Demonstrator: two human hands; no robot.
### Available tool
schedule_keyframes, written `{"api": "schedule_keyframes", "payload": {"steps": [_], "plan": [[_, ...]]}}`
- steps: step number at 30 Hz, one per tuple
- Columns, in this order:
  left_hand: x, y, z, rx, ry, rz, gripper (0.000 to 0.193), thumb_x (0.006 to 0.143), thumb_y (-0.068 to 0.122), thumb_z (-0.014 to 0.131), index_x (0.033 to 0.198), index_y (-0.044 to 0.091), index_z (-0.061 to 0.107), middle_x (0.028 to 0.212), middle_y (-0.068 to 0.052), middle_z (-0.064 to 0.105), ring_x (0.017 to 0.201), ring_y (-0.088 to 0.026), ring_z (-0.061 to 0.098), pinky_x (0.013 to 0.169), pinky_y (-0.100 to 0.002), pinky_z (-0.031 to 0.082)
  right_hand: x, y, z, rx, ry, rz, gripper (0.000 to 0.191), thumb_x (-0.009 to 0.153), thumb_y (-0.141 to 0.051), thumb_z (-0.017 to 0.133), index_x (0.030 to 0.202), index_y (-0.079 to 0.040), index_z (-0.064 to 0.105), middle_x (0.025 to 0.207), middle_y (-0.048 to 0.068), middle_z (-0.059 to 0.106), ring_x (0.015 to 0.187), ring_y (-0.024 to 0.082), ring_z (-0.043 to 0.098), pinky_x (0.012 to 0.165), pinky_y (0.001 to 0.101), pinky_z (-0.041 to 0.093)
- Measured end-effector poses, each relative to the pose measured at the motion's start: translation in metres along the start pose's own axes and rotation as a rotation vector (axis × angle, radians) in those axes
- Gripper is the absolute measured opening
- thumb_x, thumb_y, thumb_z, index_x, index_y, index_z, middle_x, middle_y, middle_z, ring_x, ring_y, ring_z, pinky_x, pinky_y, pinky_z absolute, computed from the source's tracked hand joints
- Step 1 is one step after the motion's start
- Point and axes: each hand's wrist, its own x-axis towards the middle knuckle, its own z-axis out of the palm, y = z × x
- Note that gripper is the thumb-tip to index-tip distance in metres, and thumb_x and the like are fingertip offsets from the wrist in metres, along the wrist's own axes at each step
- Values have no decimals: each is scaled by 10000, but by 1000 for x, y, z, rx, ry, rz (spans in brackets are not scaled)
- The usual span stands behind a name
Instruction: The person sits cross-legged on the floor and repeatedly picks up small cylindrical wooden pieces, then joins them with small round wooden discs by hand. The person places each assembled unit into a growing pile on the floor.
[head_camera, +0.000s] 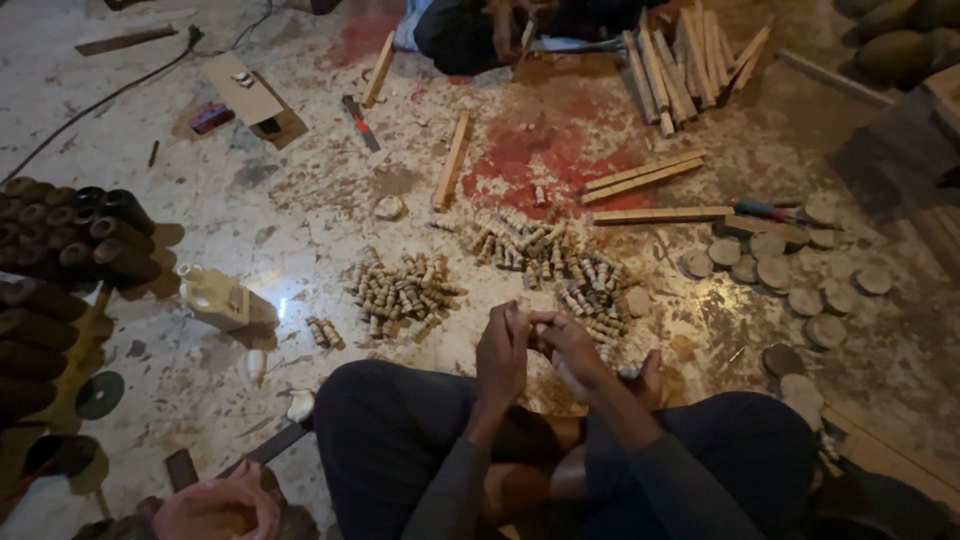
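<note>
- Far left: dark tubes (95, 235) lie stacked on the floor (300, 200); a nudge could send them rolling.
- Beside them, a pale yellow bottle (215, 297) with a small tag lies tipped over; leakage is possible.
- Upper left: a flat brown cardboard piece (243, 95), a small purple packet (211, 118) near it.
- Centre: two heaps of short wooden pegs (400, 290) lie just beyond the knees.
- Left hand (500, 350) and right hand (570, 350) meet, fingers closed together; whether they hold a peg cannot be told. Dim light risks a slip.
- Right: round wooden discs (775, 270) lie scattered, a tripping hazard.
</note>
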Motion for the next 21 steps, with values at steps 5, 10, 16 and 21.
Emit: {"api": "schedule_keyframes", "payload": {"steps": [5, 10, 16, 21], "plan": [[3, -5, -4, 79, 0, 67, 338, 1067, 359, 474, 1171, 79, 632, 921, -208, 723, 863, -427, 687, 687, -500, 526, 5, 12, -15, -244, -20, 136, 294, 1004, -216, 639, 1208, -9, 685, 961, 52, 663, 844, 147, 592, 802, 335, 530], [-1, -20, -2, 192, -112, 23, 302, 1079, 360, 468, 1110, 103, 625, 843, -217, 705, 812, -433, 680, 674, -542, 502, 12, 12, -25, -338, -203, 106, 269, 1029, -261, 637, 963, -4, 681, 815, 57, 671, 743, 163, 620, 710, 331, 525], [-1, -46, 11, 284, -154, 2, 291, 1083, 354, 462, 1044, 100, 599, 753, -219, 685, 745, -458, 661, 632, -577, 461, -15, -3, 0, -1008, -70, -382, 118, 958, -130, 668, 951, -13, 651, 798, 122, 631, 719, 198, 611, 690, 327, 518], [3, -51, 15, 2, -18, -78, 316, 1092, 339, 441, 1015, 81, 607, 749, -198, 685, 701, -423, 684, 597, -531, 482, -20, -9, 19, -1127, -81, -706, 172, 923, -127, 680, 1058, -22, 661, 862, 150, 672, 767, 256, 644, 699, 350, 517]]}}
